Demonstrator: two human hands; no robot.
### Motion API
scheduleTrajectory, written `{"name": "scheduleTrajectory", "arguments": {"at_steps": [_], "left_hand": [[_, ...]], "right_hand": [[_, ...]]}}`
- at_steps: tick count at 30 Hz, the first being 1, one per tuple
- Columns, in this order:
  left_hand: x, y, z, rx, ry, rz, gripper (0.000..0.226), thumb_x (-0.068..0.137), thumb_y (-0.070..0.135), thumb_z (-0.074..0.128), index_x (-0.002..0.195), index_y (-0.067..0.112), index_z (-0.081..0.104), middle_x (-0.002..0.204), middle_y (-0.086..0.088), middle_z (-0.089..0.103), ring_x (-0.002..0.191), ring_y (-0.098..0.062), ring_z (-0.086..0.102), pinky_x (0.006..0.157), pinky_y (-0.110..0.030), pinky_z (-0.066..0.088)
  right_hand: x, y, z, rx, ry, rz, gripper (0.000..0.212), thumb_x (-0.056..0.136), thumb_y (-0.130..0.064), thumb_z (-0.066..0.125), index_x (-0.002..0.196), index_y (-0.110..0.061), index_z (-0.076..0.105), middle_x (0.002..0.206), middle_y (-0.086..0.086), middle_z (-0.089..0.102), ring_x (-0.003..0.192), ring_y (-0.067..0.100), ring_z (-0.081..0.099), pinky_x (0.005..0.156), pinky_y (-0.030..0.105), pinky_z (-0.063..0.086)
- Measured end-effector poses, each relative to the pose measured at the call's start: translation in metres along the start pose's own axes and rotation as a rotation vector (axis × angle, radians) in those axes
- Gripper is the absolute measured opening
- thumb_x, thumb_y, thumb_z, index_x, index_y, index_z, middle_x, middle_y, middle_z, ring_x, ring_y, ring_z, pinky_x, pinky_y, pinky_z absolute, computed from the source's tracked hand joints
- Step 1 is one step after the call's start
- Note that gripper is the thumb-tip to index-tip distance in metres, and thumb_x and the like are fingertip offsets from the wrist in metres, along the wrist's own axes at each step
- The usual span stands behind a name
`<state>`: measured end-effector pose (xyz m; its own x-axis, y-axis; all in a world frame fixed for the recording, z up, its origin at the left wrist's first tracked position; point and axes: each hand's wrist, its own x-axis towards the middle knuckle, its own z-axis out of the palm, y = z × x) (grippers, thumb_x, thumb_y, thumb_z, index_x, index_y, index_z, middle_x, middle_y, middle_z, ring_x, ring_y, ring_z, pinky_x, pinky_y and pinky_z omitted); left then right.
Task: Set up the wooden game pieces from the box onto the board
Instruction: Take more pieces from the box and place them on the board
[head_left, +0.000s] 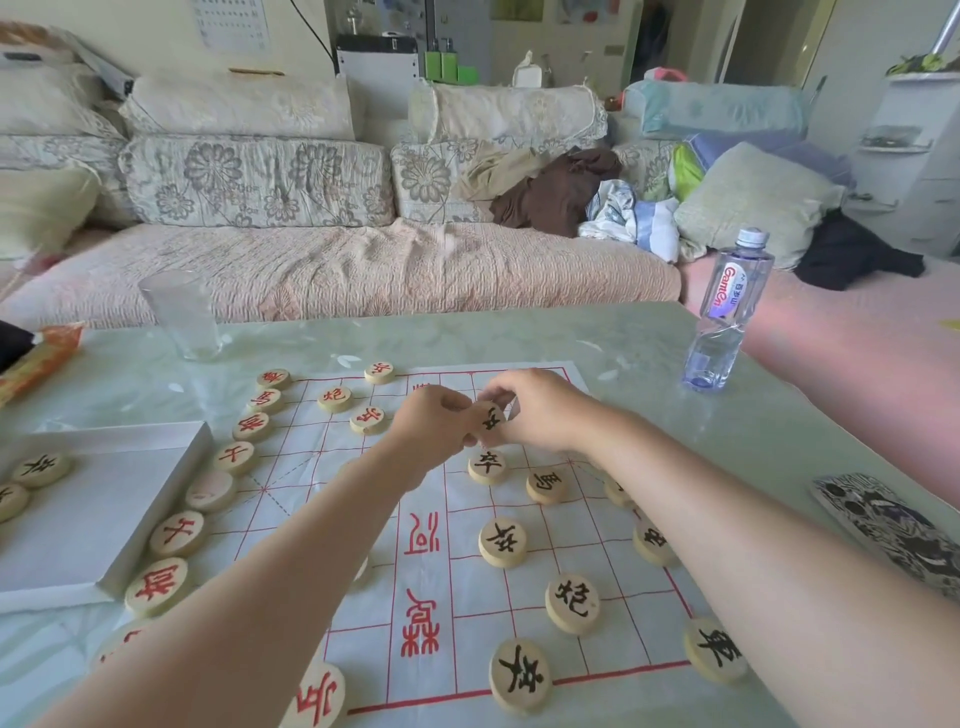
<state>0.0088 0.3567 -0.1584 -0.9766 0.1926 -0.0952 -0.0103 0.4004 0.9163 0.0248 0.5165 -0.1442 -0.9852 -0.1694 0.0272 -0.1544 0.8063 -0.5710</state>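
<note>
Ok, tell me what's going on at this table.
A person is laying out a Chinese chess set. The left hand and right hand meet over the far part of the paper board, together pinching one black-lettered piece. Red-lettered pieces line the board's left edge, and other black-lettered pieces sit on its right half. The white box on the left holds two more pieces.

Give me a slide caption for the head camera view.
Left hand and right hand hold one piece over the half-set board; two pieces show in the box.
</note>
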Motion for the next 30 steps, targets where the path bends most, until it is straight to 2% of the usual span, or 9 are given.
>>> {"name": "scheduleTrajectory", "arguments": {"at_steps": [3, 6, 9, 12, 17, 22, 26, 28, 30], "left_hand": [[0.020, -0.011, -0.002, 0.145, 0.072, 0.022, 0.023, 0.088, 0.031, 0.064, 0.106, 0.018, 0.059, 0.097, 0.000, 0.067, 0.082, -0.020, 0.064, 0.070, -0.032, 0.054], [0.034, -0.021, -0.005, 0.430, 0.061, 0.127, 0.029, 0.091, 0.025, 0.058, 0.120, 0.022, 0.055, 0.113, 0.004, 0.058, 0.092, -0.017, 0.056, 0.069, -0.025, 0.043], [0.046, -0.033, -0.005, 0.632, 0.029, 0.194, 0.039, 0.091, 0.023, 0.056, 0.130, 0.021, 0.050, 0.123, 0.002, 0.054, 0.110, -0.018, 0.051, 0.086, -0.026, 0.042], [0.057, -0.041, -0.005, 0.690, 0.025, 0.204, 0.044, 0.091, 0.022, 0.056, 0.134, 0.018, 0.046, 0.127, 0.000, 0.053, 0.117, -0.020, 0.048, 0.095, -0.031, 0.041], [0.070, -0.046, 0.000, 0.709, 0.002, 0.216, 0.049, 0.092, 0.026, 0.057, 0.138, 0.019, 0.044, 0.134, -0.004, 0.049, 0.125, -0.023, 0.042, 0.103, -0.035, 0.038], [0.072, -0.039, 0.016, 0.777, 0.013, 0.278, 0.049, 0.093, 0.030, 0.054, 0.141, 0.023, 0.043, 0.137, -0.004, 0.045, 0.129, -0.024, 0.036, 0.103, -0.037, 0.037], [0.069, -0.034, 0.026, 0.857, 0.042, 0.257, 0.045, 0.093, 0.035, 0.052, 0.135, 0.021, 0.047, 0.133, -0.006, 0.047, 0.125, -0.026, 0.038, 0.100, -0.041, 0.041], [0.066, -0.032, 0.030, 0.877, 0.070, 0.242, 0.047, 0.093, 0.035, 0.052, 0.137, 0.020, 0.044, 0.135, -0.006, 0.044, 0.125, -0.027, 0.036, 0.101, -0.039, 0.040], [0.062, -0.028, 0.034, 0.859, 0.094, 0.242, 0.049, 0.094, 0.034, 0.049, 0.140, 0.021, 0.040, 0.138, -0.005, 0.041, 0.128, -0.026, 0.033, 0.102, -0.039, 0.038]], "right_hand": [[0.018, 0.003, -0.001, -0.037, 0.061, 0.043, 0.032, 0.077, -0.041, 0.078, 0.103, -0.025, 0.068, 0.102, -0.007, 0.069, 0.084, 0.010, 0.062, 0.072, 0.028, 0.050], [0.037, 0.010, 0.004, -0.120, 0.085, 0.062, 0.027, 0.082, -0.033, 0.075, 0.105, -0.019, 0.069, 0.106, 0.000, 0.065, 0.094, 0.019, 0.061, 0.072, 0.028, 0.045], [0.056, 0.021, 0.017, -0.227, 0.027, 0.061, 0.022, 0.087, -0.030, 0.071, 0.104, -0.017, 0.067, 0.112, 0.003, 0.051, 0.097, 0.023, 0.056, 0.075, 0.027, 0.038], [0.069, 0.030, 0.026, -0.293, -0.023, 0.048, 0.014, 0.092, -0.033, 0.063, 0.099, -0.022, 0.058, 0.105, -0.002, 0.043, 0.093, 0.021, 0.050, 0.077, 0.029, 0.038], [0.073, 0.035, 0.028, -0.328, -0.039, -0.006, 0.031, 0.093, -0.048, 0.058, 0.086, -0.018, 0.054, 0.088, -0.002, 0.052, 0.085, 0.021, 0.048, 0.068, 0.032, 0.036], [0.061, 0.038, 0.010, -0.176, -0.031, 0.024, 0.040, 0.088, -0.043, 0.070, 0.122, -0.023, 0.065, 0.113, -0.004, 0.061, 0.100, 0.017, 0.056, 0.081, 0.027, 0.044], [0.039, 0.047, -0.008, -0.157, -0.065, 0.044, 0.024, 0.084, -0.025, 0.071, 0.108, -0.029, 0.070, 0.103, -0.012, 0.065, 0.097, 0.009, 0.059, 0.078, 0.018, 0.044], [0.023, 0.049, -0.014, -0.161, -0.125, 0.063, 0.022, 0.082, -0.030, 0.075, 0.103, -0.030, 0.072, 0.096, -0.018, 0.065, 0.091, 0.003, 0.060, 0.072, 0.013, 0.042], [0.006, 0.049, -0.019, -0.138, -0.203, 0.088, 0.034, 0.074, -0.042, 0.081, 0.106, -0.033, 0.073, 0.094, -0.019, 0.066, 0.090, 0.001, 0.062, 0.073, 0.017, 0.046]]}}
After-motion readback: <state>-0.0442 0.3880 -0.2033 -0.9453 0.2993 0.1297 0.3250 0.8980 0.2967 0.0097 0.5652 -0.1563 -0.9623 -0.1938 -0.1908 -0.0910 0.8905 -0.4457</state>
